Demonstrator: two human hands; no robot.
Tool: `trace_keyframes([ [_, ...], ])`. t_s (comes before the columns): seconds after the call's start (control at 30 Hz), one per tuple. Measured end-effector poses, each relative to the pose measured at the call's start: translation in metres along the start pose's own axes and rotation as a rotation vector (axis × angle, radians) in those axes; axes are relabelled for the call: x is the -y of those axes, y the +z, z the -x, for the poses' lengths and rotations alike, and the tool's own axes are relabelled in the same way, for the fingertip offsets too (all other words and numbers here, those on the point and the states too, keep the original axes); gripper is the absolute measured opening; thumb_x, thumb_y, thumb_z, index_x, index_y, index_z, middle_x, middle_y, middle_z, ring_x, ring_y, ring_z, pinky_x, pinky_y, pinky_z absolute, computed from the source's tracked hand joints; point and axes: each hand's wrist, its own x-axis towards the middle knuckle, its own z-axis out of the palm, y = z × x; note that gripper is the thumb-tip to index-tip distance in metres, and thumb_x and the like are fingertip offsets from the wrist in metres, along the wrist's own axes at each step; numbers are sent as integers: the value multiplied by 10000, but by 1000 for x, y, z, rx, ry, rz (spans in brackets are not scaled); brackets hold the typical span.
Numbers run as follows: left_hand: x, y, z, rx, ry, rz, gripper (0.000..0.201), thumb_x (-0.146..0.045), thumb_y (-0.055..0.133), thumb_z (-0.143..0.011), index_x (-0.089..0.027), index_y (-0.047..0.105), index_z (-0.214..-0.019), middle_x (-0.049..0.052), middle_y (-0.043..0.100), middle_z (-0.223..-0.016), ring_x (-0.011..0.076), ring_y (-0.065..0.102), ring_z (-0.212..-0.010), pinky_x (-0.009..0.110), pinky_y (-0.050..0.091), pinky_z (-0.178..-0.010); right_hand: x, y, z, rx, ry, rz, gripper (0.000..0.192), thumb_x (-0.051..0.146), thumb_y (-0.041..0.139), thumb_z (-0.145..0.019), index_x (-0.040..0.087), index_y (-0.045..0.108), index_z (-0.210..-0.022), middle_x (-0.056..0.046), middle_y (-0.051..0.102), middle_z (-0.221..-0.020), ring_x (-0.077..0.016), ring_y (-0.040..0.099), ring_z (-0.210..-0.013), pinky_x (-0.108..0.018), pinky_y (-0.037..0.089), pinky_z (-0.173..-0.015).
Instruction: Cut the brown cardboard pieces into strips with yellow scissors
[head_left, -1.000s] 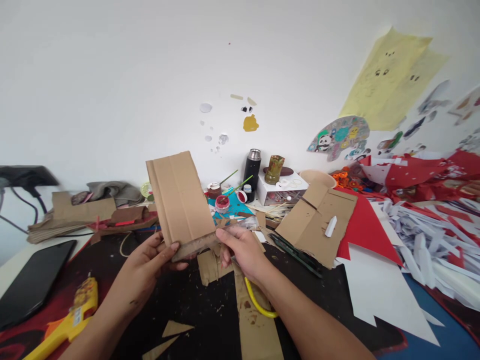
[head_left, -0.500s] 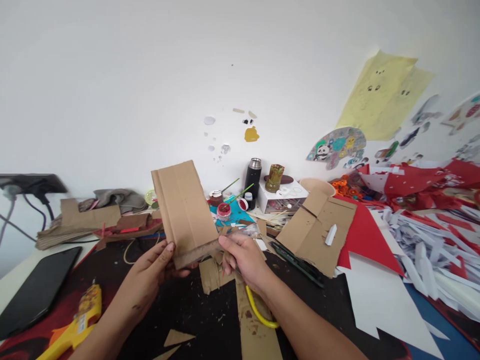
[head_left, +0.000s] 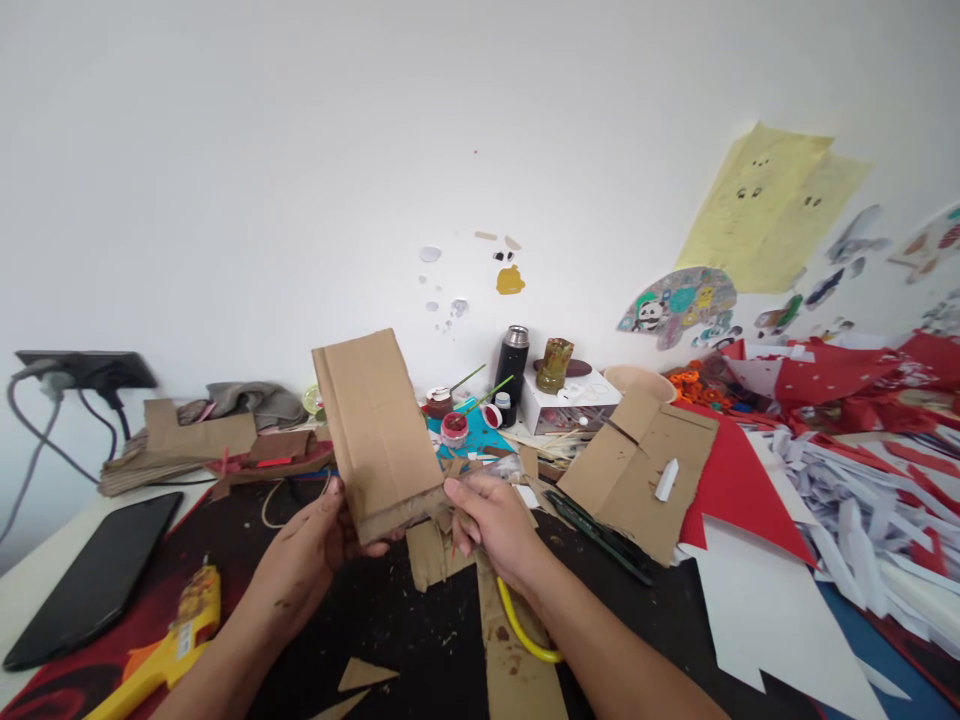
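A tall piece of brown cardboard [head_left: 382,420] is held up above the table, tilted slightly left. My left hand [head_left: 319,530] grips its lower left side, the thumb on the near side and the other fingers behind. Along the bottom edge runs a narrow greyish-brown cardboard strip [head_left: 401,512]. My right hand [head_left: 487,515] pinches the right end of this strip between thumb and fingers. Under my right wrist lies a yellow curved loop [head_left: 525,630], partly hidden by the forearm. A long stained cardboard strip [head_left: 517,660] lies on the table beneath it.
At the left are a yellow glue gun [head_left: 184,635] and a black phone [head_left: 94,575]. Paint jars [head_left: 454,428] and a black flask [head_left: 511,365] stand behind. To the right lie a folded cardboard sheet [head_left: 645,470], white paper [head_left: 757,600] and a pile of paper strips [head_left: 855,530].
The view has shifted a little, so everything sits slightly further right and lower. Both hands keep their hold on the cardboard, in nearly the same pose.
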Motion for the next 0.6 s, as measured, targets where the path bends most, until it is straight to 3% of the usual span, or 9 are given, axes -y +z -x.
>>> trace_keyframes([
  [0.13,2,0,-3,2,-16,65,590,-646,903,-747,-201,783,-1115,111,880,-943,300,826,-722,369,661,-578,1,0,1,2,-3,3,688,813,833,-739,232,487,-614,98,386,-392,-104,448,-343,-233,298,-420],
  [0.3,-2,8,1,-18,-2,82,377,-570,866,-830,-222,772,-941,94,876,-925,285,828,-739,351,657,-573,2,-1,1,4,-10,-15,663,788,842,-752,228,507,-633,103,387,-401,-100,445,-348,-238,312,-435],
  [0.47,-10,18,10,4,31,35,454,-490,980,-706,-151,827,-968,140,872,-903,289,816,-724,359,666,-600,2,-2,1,13,8,-13,630,765,840,-767,231,528,-650,106,379,-400,-110,449,-354,-248,326,-445],
  [0.6,-13,23,13,2,54,8,463,-505,1009,-652,-141,847,-887,121,848,-794,266,794,-648,314,632,-538,4,-2,2,28,10,4,662,763,828,-783,239,474,-588,96,372,-401,-110,457,-361,-258,337,-460],
])
